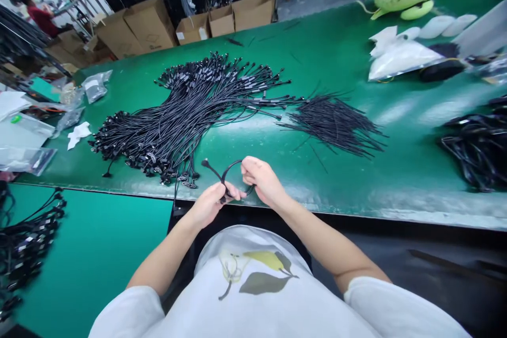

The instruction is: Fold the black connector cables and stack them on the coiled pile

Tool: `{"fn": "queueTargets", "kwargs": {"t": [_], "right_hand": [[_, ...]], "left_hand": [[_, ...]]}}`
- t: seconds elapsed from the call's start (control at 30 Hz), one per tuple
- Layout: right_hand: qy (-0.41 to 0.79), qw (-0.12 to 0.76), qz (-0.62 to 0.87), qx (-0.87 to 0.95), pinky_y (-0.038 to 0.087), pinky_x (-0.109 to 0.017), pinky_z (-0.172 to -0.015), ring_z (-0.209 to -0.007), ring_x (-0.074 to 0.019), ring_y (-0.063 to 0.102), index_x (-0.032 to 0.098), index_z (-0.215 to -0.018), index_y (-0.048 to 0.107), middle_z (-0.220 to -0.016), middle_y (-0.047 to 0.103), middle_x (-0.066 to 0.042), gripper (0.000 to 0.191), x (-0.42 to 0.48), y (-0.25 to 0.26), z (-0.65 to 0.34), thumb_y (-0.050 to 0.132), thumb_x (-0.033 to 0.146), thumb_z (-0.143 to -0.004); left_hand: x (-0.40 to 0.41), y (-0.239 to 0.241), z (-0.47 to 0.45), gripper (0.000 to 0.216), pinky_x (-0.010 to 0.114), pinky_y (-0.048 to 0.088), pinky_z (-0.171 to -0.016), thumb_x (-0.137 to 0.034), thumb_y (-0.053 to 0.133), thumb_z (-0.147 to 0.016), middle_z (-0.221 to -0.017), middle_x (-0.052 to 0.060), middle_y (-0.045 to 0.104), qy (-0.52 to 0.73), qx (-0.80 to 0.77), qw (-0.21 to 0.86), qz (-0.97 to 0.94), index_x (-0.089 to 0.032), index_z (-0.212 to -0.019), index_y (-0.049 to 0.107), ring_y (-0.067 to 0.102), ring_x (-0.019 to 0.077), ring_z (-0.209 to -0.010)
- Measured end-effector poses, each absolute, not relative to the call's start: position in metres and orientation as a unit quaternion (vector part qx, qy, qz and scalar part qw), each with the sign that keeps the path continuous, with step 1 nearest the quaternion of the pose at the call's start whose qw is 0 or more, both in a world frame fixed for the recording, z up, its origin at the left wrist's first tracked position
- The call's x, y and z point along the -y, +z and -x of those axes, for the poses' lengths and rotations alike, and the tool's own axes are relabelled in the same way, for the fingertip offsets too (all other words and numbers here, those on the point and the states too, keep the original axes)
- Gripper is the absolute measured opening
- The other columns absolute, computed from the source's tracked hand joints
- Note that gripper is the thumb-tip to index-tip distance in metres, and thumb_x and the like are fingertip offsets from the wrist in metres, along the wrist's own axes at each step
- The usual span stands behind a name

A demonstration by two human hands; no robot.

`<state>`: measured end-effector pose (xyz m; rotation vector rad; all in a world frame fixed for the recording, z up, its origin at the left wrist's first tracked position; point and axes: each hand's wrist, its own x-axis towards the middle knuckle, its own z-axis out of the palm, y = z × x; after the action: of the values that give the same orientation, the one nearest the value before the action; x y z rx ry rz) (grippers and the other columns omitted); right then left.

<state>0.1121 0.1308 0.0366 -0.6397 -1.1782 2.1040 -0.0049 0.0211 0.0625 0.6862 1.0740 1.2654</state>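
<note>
Noting piled cables (178,108) beyond and left of left grip (209,203), crowding that side. Pinching crossed cable (224,173) in left grip, closed on it; clasping its loop in right grip (263,179), curled tight. Apparently coiling; seems to call for holding the crossing firm, winding from right. Working at near edge of tabletop (356,190); finding open room right of right grip, nearer than strands (336,121).

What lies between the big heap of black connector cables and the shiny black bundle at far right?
A loose pile of thin black strips, then glossy green tabletop, as the head view shows.
</note>
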Motion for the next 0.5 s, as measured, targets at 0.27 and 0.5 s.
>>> {"fn": "queueTargets", "kwargs": {"t": [0.27, 0.5], "right_hand": [[0.845, 0.324, 0.203, 0.375, 0.050, -0.024, -0.070, -0.094, -0.0165, 0.060, 0.020, -0.098, 0.060, -0.099, 0.062, -0.007, 0.044, -0.107, 0.057, -0.103, 0.062, 0.060, -0.080], [0.807, 0.372, 0.184, 0.420, 0.025, -0.015, -0.039, -0.046, -0.0024, 0.038, 0.024, -0.098, 0.049, -0.076, 0.049, 0.005, 0.048, -0.101, 0.054, -0.103, 0.064, 0.064, -0.076]], "left_hand": [[-0.016, 0.037, -0.006, 0.030, 0.030, 0.041, -0.070, -0.049, 0.047, -0.092, -0.067, -0.003, 0.048, 0.491, -0.585, 0.476, -0.436, -0.019, -0.092, 0.049, 0.047, 0.0131, -0.064], [-0.016, 0.026, -0.005, 0.035, 0.030, 0.042, -0.070, -0.052, 0.049, -0.090, -0.070, 0.000, 0.051, 0.407, -0.552, 0.549, -0.477, -0.018, -0.082, 0.050, 0.049, 0.0141, -0.067]]}}
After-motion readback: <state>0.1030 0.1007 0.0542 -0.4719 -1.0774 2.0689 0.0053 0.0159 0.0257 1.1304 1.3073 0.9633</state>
